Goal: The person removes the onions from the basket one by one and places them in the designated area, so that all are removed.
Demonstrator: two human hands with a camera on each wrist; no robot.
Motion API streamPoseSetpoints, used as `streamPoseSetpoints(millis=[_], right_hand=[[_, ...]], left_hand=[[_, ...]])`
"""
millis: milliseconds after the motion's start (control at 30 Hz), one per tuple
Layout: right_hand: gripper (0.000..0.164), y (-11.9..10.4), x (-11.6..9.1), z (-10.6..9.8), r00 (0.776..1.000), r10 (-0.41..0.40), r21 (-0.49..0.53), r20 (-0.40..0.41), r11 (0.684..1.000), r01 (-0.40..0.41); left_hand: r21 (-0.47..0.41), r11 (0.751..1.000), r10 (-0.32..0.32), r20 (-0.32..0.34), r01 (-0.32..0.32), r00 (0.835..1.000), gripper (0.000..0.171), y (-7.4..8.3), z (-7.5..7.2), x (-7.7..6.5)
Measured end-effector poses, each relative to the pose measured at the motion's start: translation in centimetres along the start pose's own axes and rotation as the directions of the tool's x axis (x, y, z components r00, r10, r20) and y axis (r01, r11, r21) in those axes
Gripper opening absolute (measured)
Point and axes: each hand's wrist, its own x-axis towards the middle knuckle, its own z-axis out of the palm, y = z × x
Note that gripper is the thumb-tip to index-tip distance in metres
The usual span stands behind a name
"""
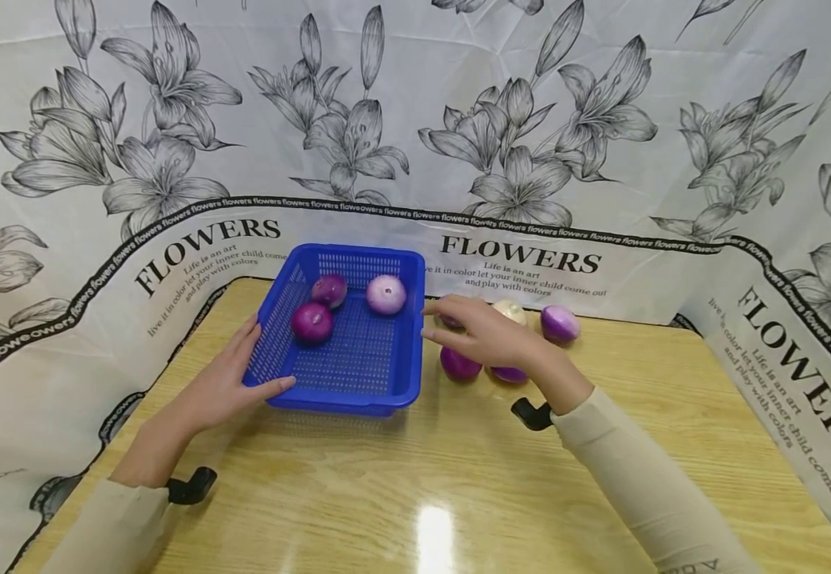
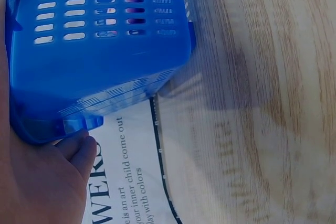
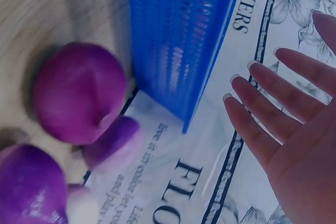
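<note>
A blue plastic basket (image 1: 349, 402) with slotted walls holds three onions: a dark purple onion (image 1: 312, 323), another purple onion (image 1: 329, 291) behind it and a paler onion (image 1: 386, 295) by the right wall. My left hand (image 1: 218, 391) grips the basket's left side, thumb over the front-left rim; in the left wrist view its fingers (image 2: 79, 153) curl under the rim. By the right rim is my right hand (image 1: 483, 328), holding nothing. Its fingers (image 3: 283, 114) are spread and extended in the right wrist view. Beneath it, the purple onion (image 1: 461, 363) lies on the table, near other onions.
Right of the basket, a white onion (image 1: 510, 311) and a purple onion (image 1: 561, 324) lie at the back of the wooden table (image 1: 358, 494). Another purple onion (image 1: 509, 374) is partly hidden by my right arm. A flower-printed cloth (image 1: 415, 175) stands around the back and sides.
</note>
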Motion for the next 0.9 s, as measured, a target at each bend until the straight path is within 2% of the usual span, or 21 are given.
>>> streamPoseSetpoints(millis=[267,500,700,900], right_hand=[[0.045,-2.3,3.9,0.7,0.997,-0.016,-0.017,0.073,1.000,0.017],[0.044,-3.0,7.4,1.5,0.989,-0.027,0.017,0.146,1.000,0.025],[0.051,-3.9,10.4,2.0,0.980,-0.010,-0.003,0.197,1.000,0.011],[0.059,-4.1,13.1,3.7,0.981,0.009,-0.006,0.194,1.000,-0.008]], left_hand=[[0.004,1.000,-0.003,0.003,0.003,1.000,0.116,-0.1,0.2,0.2],[-0.014,1.000,0.016,-0.008,-0.016,1.000,0.116,-0.1,0.6,0.3],[-0.015,1.000,0.003,-0.008,-0.003,1.000,0.116,0.0,0.4,0.3],[-0.014,1.000,-0.002,-0.008,0.002,1.000,0.116,-0.2,0.2,0.1]])
